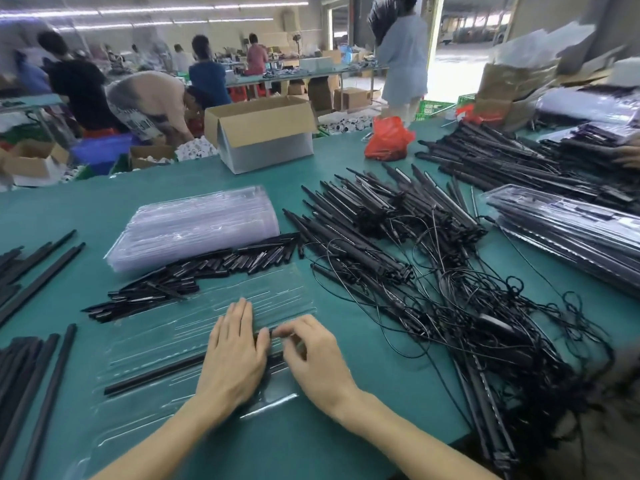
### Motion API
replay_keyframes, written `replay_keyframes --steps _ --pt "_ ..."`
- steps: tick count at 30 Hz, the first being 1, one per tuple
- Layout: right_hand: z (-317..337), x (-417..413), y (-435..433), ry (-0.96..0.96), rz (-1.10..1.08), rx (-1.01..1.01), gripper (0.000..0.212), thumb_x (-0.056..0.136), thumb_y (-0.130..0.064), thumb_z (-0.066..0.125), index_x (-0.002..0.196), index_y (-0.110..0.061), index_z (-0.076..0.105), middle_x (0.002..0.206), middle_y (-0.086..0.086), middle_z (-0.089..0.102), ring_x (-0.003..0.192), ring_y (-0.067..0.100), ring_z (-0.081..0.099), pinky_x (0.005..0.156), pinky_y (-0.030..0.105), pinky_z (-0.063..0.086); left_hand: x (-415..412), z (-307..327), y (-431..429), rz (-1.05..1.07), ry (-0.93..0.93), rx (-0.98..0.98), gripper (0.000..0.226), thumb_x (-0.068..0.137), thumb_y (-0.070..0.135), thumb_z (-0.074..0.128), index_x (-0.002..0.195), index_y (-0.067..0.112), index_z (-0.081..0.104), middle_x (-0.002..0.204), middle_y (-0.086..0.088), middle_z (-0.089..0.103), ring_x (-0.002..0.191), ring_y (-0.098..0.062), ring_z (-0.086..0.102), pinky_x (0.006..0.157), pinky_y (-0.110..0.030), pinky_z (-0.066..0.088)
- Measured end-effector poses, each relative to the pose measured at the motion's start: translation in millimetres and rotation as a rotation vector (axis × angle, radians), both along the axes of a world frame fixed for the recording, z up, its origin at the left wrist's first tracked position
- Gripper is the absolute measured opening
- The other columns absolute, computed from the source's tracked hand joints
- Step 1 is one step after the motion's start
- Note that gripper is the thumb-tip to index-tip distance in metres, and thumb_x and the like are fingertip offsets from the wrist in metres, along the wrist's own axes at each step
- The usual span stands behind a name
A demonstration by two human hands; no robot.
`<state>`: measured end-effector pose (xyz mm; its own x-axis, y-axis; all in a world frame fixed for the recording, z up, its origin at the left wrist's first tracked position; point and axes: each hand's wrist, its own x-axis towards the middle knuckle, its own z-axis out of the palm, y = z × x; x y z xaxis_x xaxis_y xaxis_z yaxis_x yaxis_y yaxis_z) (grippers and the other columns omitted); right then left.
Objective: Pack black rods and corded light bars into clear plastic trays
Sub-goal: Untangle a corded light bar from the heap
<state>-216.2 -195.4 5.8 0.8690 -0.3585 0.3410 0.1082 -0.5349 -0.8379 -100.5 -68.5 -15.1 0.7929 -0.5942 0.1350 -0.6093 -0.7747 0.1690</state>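
The left hand (235, 348) lies flat on the clear grooved plastic tray (156, 337) on the green table (86, 209), fingers straight and together, covering part of a long thin black rod (156, 375) seated in a groove. The right hand (311, 355) pinches a small dark piece (268, 333) (too blurred to identify) with curled fingertips, beside the left thumb.

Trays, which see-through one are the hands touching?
The single clear tray lying flat nearest the person, one black rod in it. Left hand and right hand are on it; the empty stack behind and filled stack at right go untouched.

Head-worn wide view, angled forward and down, close above table (86, 209)
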Motion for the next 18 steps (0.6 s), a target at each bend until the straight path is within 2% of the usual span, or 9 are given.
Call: replay_keyframes --steps 3,5,7,9,12,15,18 --pt "35 19 -35 -0.05 -0.124 0.147 0.019 0.096 -0.008 0.058 0.111 -0.015 0.067 0.106 -0.005 0.062 0.094 0.0 0.058 0.083 0.01 0.046 1 -2 -1 0.007 -0.01 -0.02 0.064 0.105 0.046 0.017 0.16 0.015 0.01 0.169 0.0 0.003 0.155 -0.012 -0.002 0.126 -0.034 -0.002" --pt "62 41 -74 -0.042 -0.232 0.137 0.021 0.096 -0.01 0.058 0.116 -0.014 0.062 0.111 0.0 0.057 0.096 0.005 0.057 0.088 0.016 0.048 1 -1 0 -0.002 -0.006 -0.037 0.064 0.105 0.046 0.018 0.16 0.016 0.011 0.169 0.001 0.005 0.155 -0.011 -0.001 0.126 -0.034 -0.001" --pt "83 65 -117 0.035 -0.346 0.037 0.028 0.096 -0.014 0.058 0.123 -0.01 0.055 0.121 0.006 0.049 0.105 0.017 0.053 0.097 0.029 0.047 -1 0 -1 -0.006 -0.009 -0.041 0.063 0.105 0.045 0.018 0.16 0.016 0.013 0.168 0.001 0.006 0.154 -0.011 0.0 0.126 -0.033 -0.001" --pt "93 88 -157 0.155 -0.49 -0.159 0.037 0.097 -0.02 0.057 0.13 -0.006 0.048 0.133 0.014 0.042 0.119 0.025 0.042 0.103 0.035 0.039 -2 1 -1 -0.005 -0.016 -0.044 0.063 0.104 0.045 0.017 0.159 0.016 0.014 0.168 0.001 0.008 0.154 -0.01 0.001 0.126 -0.032 0.0" --pt "95 109 -203 0.322 -0.656 -0.405 0.046 0.099 -0.029 0.057 0.133 -0.003 0.042 0.141 0.021 0.039 0.127 0.034 0.037 0.106 0.045 0.033 -4 4 -3 -0.006 -0.017 -0.032 0.068 0.1 0.049 0.005 0.159 0.016 0.015 0.168 0.001 0.009 0.154 -0.011 0.002 0.126 -0.034 0.003" --pt "87 120 -231 0.471 -0.674 -0.4 0.052 0.101 -0.034 0.055 0.138 -0.001 0.039 0.147 0.025 0.037 0.135 0.04 0.033 0.11 0.05 0.03 -3 3 -3 0.002 -0.016 -0.041 0.069 0.1 0.051 0.003 0.159 0.017 0.014 0.168 0.002 0.006 0.154 -0.01 0.0 0.126 -0.033 0.001" --pt "79 122 -245 0.541 -0.667 -0.355 0.046 0.104 -0.031 0.051 0.135 0.001 0.043 0.143 0.027 0.043 0.133 0.042 0.038 0.107 0.049 0.035 -2 1 -4 0.005 -0.013 -0.052 0.065 0.103 0.049 0.011 0.16 0.018 0.012 0.169 0.004 0.004 0.154 -0.008 -0.002 0.126 -0.032 -0.001"
